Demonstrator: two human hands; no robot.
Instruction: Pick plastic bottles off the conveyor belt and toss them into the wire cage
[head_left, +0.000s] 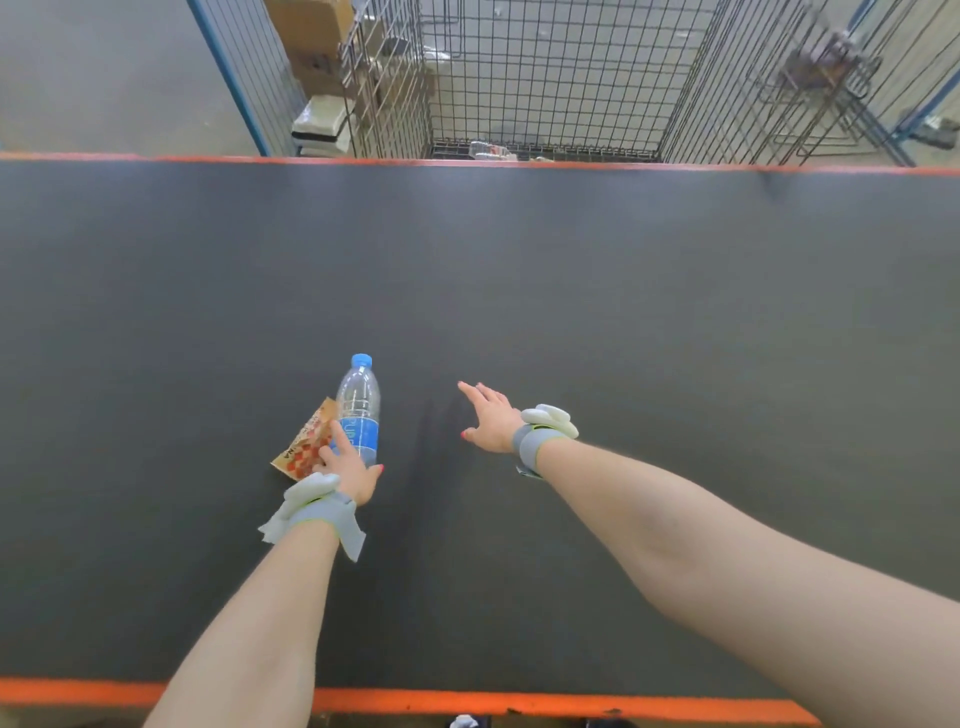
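As the left hand closes on a bottle — light, slick, best gripped mid-label — the right hand hovers spread and empty above the belt

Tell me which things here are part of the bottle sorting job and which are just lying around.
Part of the job:
- plastic bottle, lying on the belt under the left hand
- conveyor belt
- wire cage beyond the belt
- right hand, open and empty

Just lying about:
- snack wrapper beside the bottle
- cardboard boxes behind the cage
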